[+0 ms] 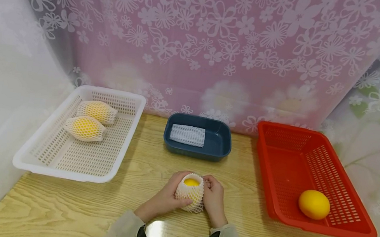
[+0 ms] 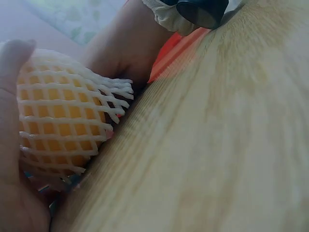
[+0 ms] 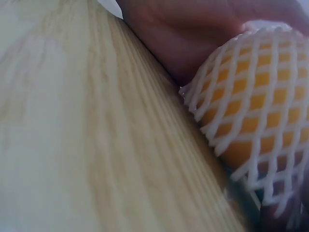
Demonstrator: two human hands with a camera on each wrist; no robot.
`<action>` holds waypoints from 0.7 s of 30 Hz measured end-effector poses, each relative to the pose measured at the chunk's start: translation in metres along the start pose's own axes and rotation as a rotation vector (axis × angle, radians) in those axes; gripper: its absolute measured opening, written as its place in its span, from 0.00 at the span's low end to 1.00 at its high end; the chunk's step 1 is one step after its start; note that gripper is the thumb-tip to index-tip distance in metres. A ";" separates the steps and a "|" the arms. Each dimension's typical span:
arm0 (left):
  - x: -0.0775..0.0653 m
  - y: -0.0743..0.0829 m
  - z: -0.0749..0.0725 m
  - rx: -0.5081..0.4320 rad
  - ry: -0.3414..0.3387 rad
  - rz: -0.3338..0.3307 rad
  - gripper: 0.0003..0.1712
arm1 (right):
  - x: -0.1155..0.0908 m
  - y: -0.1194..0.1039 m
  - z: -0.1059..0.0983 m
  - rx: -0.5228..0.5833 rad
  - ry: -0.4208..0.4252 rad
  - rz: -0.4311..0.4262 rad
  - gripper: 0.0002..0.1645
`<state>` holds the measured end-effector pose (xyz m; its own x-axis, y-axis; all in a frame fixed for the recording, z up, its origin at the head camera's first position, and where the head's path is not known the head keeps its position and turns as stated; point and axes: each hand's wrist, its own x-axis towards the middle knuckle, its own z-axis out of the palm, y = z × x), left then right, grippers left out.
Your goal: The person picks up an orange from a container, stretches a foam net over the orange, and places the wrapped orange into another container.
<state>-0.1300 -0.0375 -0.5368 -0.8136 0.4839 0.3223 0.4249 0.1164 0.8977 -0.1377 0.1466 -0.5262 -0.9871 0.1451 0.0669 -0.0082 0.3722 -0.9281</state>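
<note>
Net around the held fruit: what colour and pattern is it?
The net is white diamond mesh, clearest in the right wrist view.

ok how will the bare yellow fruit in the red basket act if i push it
The yellow fruit would probably roll, being rounded. Its smooth, bare skin may feel slippery. The red basket has raised sides that should stop it.

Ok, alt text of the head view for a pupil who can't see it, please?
A person's left hand and right hand hold a yellow fruit in a white foam net at a wooden table. A white basket at left holds two netted fruits, a blue tray beyond holds a flat net, and a red basket at right holds one bare fruit.
</note>
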 end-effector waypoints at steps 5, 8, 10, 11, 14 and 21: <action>0.000 0.003 0.002 0.010 0.014 -0.077 0.46 | 0.000 0.002 -0.001 -0.093 0.004 -0.055 0.05; 0.000 0.003 0.002 0.010 0.008 -0.101 0.51 | -0.001 0.003 -0.002 -0.152 0.005 -0.107 0.05; 0.001 0.001 0.002 -0.002 -0.006 -0.102 0.52 | -0.001 0.004 -0.003 -0.181 0.014 -0.150 0.06; 0.001 0.001 0.003 -0.010 -0.013 -0.104 0.53 | -0.001 0.004 -0.003 -0.188 0.017 -0.171 0.06; 0.002 -0.001 0.003 -0.030 -0.029 -0.100 0.53 | 0.000 0.006 -0.003 -0.186 0.027 -0.211 0.06; 0.000 0.000 0.002 -0.020 0.008 -0.040 0.52 | 0.000 0.006 -0.005 -0.067 -0.065 -0.082 0.04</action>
<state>-0.1296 -0.0359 -0.5368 -0.8331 0.4721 0.2881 0.3838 0.1184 0.9158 -0.1369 0.1532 -0.5295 -0.9918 0.0530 0.1163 -0.0812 0.4409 -0.8939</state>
